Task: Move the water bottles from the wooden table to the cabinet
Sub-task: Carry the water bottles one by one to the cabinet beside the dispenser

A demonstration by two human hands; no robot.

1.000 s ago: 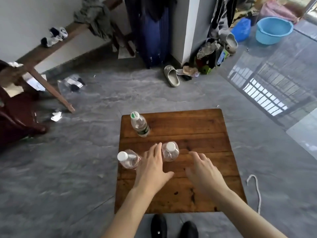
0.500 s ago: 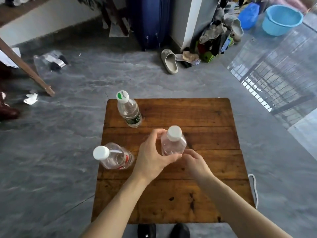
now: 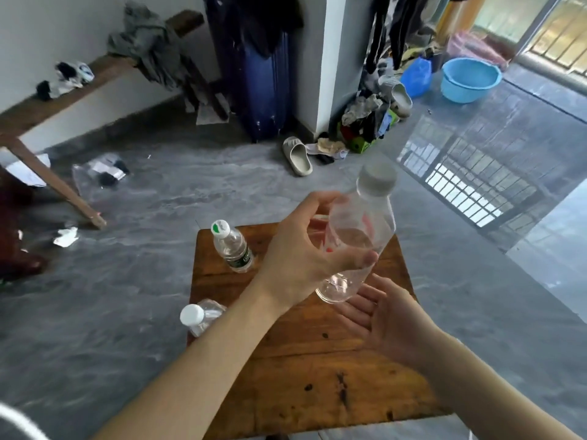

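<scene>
The left hand (image 3: 305,249) holds a clear water bottle (image 3: 359,236) up in the air above the wooden table (image 3: 317,360). Its fingers and thumb curl round the middle of the bottle. The bottle leans, with its white cap (image 3: 377,179) up and away from the person. It looks nearly empty, with a little water showing inside, and it has some red marks on its side. It is a bit blurry. The right hand (image 3: 384,315) is just under the bottom of the bottle, palm up, with its fingers spread and loose, holding nothing. I cannot tell if it touches the bottle. Two more bottles are on the table. The far bottle (image 3: 233,247) stands near the back left corner. It has a white cap with a green mark, a dark label low down, and clear water inside. The near bottle (image 3: 200,315) is at the left edge of the table, partly hidden behind the left arm. It has a plain white cap and a clear body. On the gray floor far back on the right sits a blue basin (image 3: 470,79); what is in it cannot be seen. A tall dark blue suitcase (image 3: 254,77) stands by the white wall, and a tan slipper (image 3: 297,157) lies on the floor near it.
</scene>
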